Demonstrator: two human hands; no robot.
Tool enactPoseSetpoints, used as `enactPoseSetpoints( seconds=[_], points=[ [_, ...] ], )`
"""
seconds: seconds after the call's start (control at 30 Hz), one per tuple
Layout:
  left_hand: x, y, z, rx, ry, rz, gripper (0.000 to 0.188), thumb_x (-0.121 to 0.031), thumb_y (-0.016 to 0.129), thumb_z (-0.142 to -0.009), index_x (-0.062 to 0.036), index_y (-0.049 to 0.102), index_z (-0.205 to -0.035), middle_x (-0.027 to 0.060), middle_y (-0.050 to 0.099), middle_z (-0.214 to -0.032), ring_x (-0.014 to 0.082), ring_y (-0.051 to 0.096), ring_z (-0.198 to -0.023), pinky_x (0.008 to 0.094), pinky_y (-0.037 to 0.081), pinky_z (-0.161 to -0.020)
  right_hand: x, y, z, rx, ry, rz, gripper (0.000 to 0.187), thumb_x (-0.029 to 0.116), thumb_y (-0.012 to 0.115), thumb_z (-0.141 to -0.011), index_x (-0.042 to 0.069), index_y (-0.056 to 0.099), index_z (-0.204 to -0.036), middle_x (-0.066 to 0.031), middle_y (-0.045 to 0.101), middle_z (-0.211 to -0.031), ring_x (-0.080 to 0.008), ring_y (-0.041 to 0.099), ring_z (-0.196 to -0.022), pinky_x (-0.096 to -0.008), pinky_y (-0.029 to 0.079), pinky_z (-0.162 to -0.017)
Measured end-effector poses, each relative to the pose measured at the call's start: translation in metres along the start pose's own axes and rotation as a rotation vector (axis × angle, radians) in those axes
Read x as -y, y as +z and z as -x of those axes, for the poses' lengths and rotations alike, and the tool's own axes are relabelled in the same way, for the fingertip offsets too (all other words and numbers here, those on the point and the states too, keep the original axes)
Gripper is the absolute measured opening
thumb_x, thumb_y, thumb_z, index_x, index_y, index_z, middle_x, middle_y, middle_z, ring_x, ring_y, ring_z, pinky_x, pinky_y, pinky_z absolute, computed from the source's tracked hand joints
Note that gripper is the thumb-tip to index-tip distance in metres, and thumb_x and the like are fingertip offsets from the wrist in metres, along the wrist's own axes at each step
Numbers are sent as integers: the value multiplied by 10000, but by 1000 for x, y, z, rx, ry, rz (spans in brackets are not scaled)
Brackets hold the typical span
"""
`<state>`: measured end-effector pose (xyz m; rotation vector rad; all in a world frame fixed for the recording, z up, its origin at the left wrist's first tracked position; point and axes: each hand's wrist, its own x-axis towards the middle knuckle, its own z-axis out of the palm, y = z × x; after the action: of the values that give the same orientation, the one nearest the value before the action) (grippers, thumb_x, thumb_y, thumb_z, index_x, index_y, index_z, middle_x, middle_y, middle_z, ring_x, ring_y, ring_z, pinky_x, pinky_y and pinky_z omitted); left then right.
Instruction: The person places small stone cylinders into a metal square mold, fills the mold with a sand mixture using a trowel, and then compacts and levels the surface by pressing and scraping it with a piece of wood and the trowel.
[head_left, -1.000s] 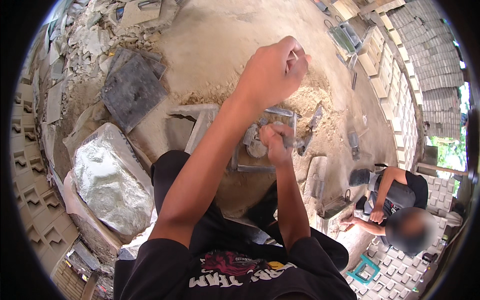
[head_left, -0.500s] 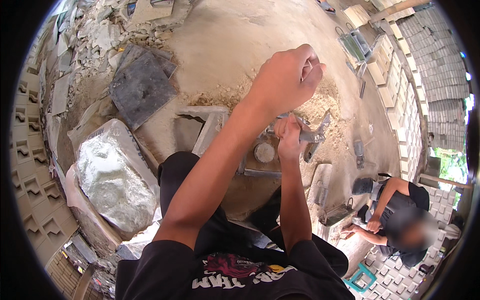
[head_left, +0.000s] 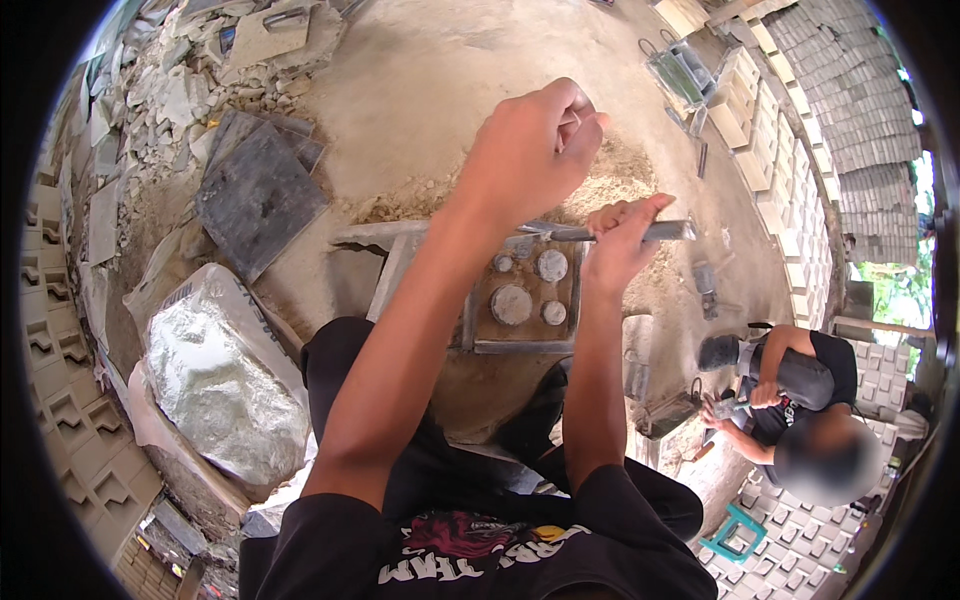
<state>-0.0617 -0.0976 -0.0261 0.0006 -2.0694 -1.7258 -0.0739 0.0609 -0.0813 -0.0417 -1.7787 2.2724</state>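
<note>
Right hand [head_left: 620, 245] grips a stiff, heavy-looking metal rod [head_left: 640, 232] mid-length above the mould [head_left: 520, 300]; left hand [head_left: 535, 150] is fisted, contents unclear.

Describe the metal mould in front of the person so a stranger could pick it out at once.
Start at the sandy mound in the middle of the yard. At its near edge, just beyond the person's knees and under the right hand that grips a grey metal bar, sits the square metal mould. Unlike the flat dark slab to its left, it has a raised frame and round grey pegs inside.
</note>
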Motion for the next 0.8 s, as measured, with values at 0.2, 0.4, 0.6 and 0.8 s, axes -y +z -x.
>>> enactPoseSetpoints(
  seconds=[0.2, 0.4, 0.6, 0.8],
  points=[
    [-7, -3, 0, -12, -11, 49, 228, -180, 615, -921, 44, 582, -897, 42, 541, -637, 82, 448, -561, 267, 390, -515, -1, -40, -28, -222, -60, 51, 442, 432, 438, -1014, 104, 338, -735, 16, 314, -574, -94, 288, -496, -275, 285, -469],
    [-2, 1, 2, -46, 2, 109, 226, -180, 610, -923, 43, 583, -896, 17, 496, -606, 72, 418, -548, 267, 365, -502, -22, -50, -33, -306, -44, 250, 442, 432, 433, -1021, 101, 354, -740, 17, 339, -560, -78, 329, -494, -277, 284, -459],
    [-4, 3, 2, -18, -5, 78, 228, -181, 612, -924, 44, 582, -912, 16, 506, -615, 65, 418, -549, 259, 364, -500, -40, -30, -21, -330, -7, 243, 434, 435, 422, -1023, 118, 372, -731, 30, 375, -566, -72, 330, -472, -266, 273, -426],
    [-7, 1, 1, -6, -11, 54, 224, -180, 611, -923, 41, 579, -906, 25, 499, -598, 65, 412, -538, 259, 357, -495, -57, 1, 3, -182, -28, 316, 489, 444, 436, -1016, 94, 419, -673, 23, 402, -551, -76, 372, -481, -261, 293, -435]
  ],
)
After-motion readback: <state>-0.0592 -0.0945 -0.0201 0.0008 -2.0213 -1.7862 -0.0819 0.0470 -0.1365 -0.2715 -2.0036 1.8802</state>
